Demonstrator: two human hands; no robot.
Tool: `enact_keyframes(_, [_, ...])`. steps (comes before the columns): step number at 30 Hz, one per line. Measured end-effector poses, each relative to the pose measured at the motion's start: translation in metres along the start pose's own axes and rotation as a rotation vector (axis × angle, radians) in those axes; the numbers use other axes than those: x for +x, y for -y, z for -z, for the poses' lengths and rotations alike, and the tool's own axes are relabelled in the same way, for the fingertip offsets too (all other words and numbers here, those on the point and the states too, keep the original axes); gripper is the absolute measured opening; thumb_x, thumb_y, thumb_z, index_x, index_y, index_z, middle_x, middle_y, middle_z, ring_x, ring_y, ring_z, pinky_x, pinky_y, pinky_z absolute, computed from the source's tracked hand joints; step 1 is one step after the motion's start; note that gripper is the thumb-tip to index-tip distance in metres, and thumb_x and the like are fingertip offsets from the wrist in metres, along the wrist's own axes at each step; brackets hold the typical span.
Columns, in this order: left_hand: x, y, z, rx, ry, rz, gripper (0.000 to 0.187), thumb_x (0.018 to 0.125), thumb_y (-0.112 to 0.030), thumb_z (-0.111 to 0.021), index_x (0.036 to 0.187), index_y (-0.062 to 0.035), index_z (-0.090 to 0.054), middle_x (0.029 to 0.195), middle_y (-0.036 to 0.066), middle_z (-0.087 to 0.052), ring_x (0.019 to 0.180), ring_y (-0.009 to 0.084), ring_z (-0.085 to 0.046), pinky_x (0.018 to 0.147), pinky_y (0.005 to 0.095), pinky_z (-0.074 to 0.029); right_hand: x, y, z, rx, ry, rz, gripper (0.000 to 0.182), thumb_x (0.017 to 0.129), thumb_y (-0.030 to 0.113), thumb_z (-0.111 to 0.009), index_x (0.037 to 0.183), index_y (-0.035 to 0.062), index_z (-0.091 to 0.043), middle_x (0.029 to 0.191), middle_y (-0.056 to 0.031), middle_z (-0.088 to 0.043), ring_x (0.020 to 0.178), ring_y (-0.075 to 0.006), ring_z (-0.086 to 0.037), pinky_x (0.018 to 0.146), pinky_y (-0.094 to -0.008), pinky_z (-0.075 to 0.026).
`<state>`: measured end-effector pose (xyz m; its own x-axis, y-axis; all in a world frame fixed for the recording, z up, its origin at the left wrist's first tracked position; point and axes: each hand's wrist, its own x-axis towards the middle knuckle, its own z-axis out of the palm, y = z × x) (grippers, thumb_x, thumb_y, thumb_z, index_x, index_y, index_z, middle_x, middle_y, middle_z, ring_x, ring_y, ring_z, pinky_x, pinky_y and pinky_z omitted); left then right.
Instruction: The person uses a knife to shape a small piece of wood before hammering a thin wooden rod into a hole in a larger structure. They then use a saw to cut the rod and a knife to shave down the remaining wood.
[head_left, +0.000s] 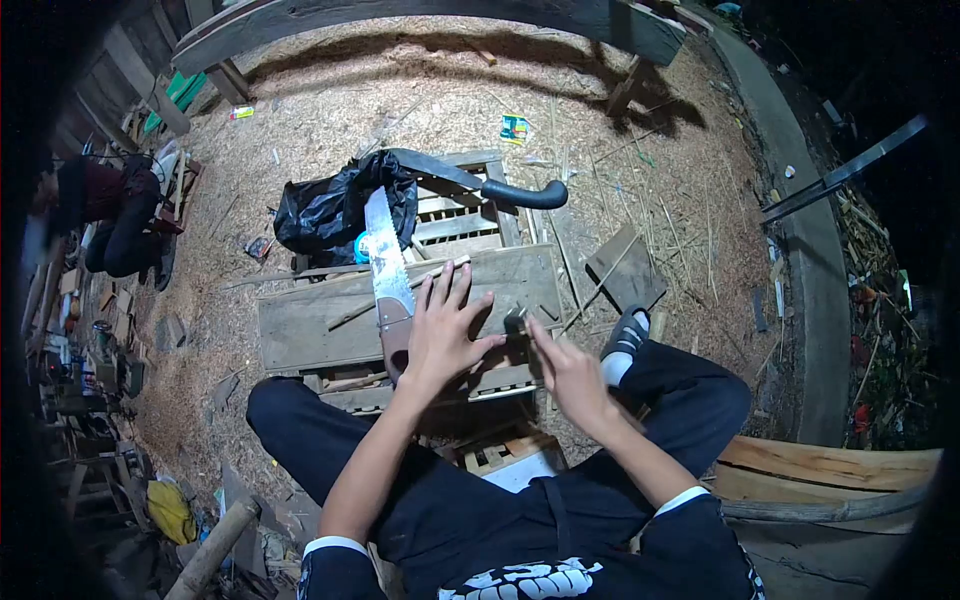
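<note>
My left hand (449, 335) lies open with fingers spread over a wooden board (300, 325), beside the brown handle of a handsaw (383, 250). A thin wood strip (430, 272) runs by its fingertips. My right hand (578, 385) is closed at the board's right part, its index finger stretched toward a small dark block-like object (515, 321); I cannot tell what kind of thing it is. Beyond the hands, a curved blade with a black handle (525, 194) rests on a slatted wooden crate (455, 228). A black plastic bag (330, 212) is bunched at the left.
Wood shavings and thin sticks cover the ground. A long wooden bench (420, 12) spans the far side. Flat wood pieces (628, 268) lie near my right foot. Another person (120, 210) is at the far left. Timber planks (820, 465) lie at the right, a concrete curb (812, 300) beyond.
</note>
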<state>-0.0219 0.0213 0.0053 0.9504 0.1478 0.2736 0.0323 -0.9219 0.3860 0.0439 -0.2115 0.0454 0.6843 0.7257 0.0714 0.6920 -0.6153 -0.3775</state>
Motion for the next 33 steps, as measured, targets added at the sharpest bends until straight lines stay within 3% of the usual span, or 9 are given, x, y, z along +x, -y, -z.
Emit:
enact_keyframes(3, [0.000,0.000,0.002,0.030,0.021,0.000,0.066,0.078,-0.056,-0.084,0.133,-0.0217,-0.073,0.162,0.018,-0.045,0.156,0.0399,-0.032,0.127,0.0555,-0.023,0.005,0.004,0.011,-0.020,0.034,0.069,0.054,0.101,0.018,-0.064,0.154,0.0211,-0.053,0.088,-0.0164,-0.066,0.068,-0.0399,-0.069,0.061,-0.0510,-0.056])
enact_keyframes(5, [0.000,0.000,0.000,0.015,0.009,0.000,0.066,0.077,-0.056,-0.084,0.133,-0.0220,-0.073,0.162,0.018,-0.045,0.156,0.0398,-0.032,0.127,0.0556,-0.023,0.007,0.010,0.015,0.227,-0.276,0.095,0.053,0.103,0.022,-0.063,0.154,0.0238,-0.053,0.088,-0.0164,-0.067,0.067,-0.0405,-0.069,0.061,-0.0523,-0.056])
enact_keyframes(12, [0.000,0.000,0.000,-0.013,0.017,0.014,0.066,0.078,-0.054,-0.083,0.133,-0.0212,-0.072,0.162,0.019,-0.045,0.157,0.0386,-0.029,0.127,0.0566,-0.020,0.012,0.007,0.027,0.039,-0.019,0.056,0.050,0.104,0.022,-0.062,0.153,0.0231,-0.054,0.088,-0.0177,-0.069,0.067,-0.0407,-0.069,0.061,-0.0530,-0.056])
enact_keyframes(16, [-0.003,-0.001,-0.002,0.019,-0.021,0.013,0.065,0.078,-0.055,-0.084,0.133,-0.0238,-0.072,0.163,0.016,-0.045,0.157,0.0377,-0.032,0.127,0.0559,-0.023,0.005,0.004,0.005,0.146,-0.334,0.078,0.055,0.101,0.019,-0.063,0.155,0.0239,-0.052,0.084,-0.0161,-0.067,0.067,-0.0389,-0.071,0.061,-0.0510,-0.057])
enact_keyframes(17, [-0.002,-0.002,0.000,0.023,-0.003,0.017,0.066,0.077,-0.056,-0.084,0.133,-0.0236,-0.072,0.163,0.016,-0.045,0.157,0.0378,-0.031,0.127,0.0561,-0.023,-0.001,0.003,0.002,-0.159,0.009,0.001,0.060,0.099,0.016,-0.063,0.157,0.0240,-0.049,0.084,-0.0160,-0.065,0.066,-0.0374,-0.071,0.059,-0.0495,-0.058])
enact_keyframes(20, [-0.002,-0.001,0.000,0.031,0.009,0.013,0.066,0.077,-0.057,-0.084,0.133,-0.0235,-0.072,0.163,0.016,-0.046,0.157,0.0380,-0.032,0.126,0.0565,-0.024,0.007,0.002,0.017,-0.174,0.059,0.095,0.061,0.100,0.015,-0.063,0.158,0.0231,-0.047,0.084,-0.0157,-0.066,0.064,-0.0371,-0.070,0.057,-0.0489,-0.057])
enact_keyframes(23, [-0.002,-0.001,0.000,0.001,-0.012,-0.006,0.065,0.079,-0.055,-0.083,0.134,-0.0222,-0.071,0.162,0.018,-0.045,0.157,0.0385,-0.030,0.126,0.0571,-0.022,0.013,0.009,0.021,0.062,-0.258,0.090,0.059,0.100,0.017,-0.062,0.158,0.0228,-0.048,0.081,-0.0156,-0.066,0.066,-0.0373,-0.071,0.058,-0.0498,-0.058])
enact_keyframes(26, [-0.002,-0.002,0.001,0.024,-0.027,0.005,0.065,0.078,-0.056,-0.083,0.133,-0.0235,-0.072,0.163,0.015,-0.045,0.157,0.0380,-0.031,0.126,0.0566,-0.024,0.004,0.003,0.005,-0.214,0.027,0.021,0.059,0.101,0.017,-0.061,0.158,0.0229,-0.048,0.084,-0.0157,-0.067,0.068,-0.0371,-0.071,0.059,-0.0490,-0.058])
enact_keyframes(33, [0.001,-0.001,0.001,0.030,0.002,0.024,0.064,0.079,-0.055,-0.083,0.134,-0.0245,-0.071,0.164,0.015,-0.044,0.157,0.0382,-0.031,0.125,0.0569,-0.024,0.014,0.009,0.017,0.004,-0.201,0.080,0.060,0.099,0.017,-0.064,0.157,0.0254,-0.050,0.084,-0.0129,-0.065,0.066,-0.0369,-0.070,0.058,-0.0489,-0.057])
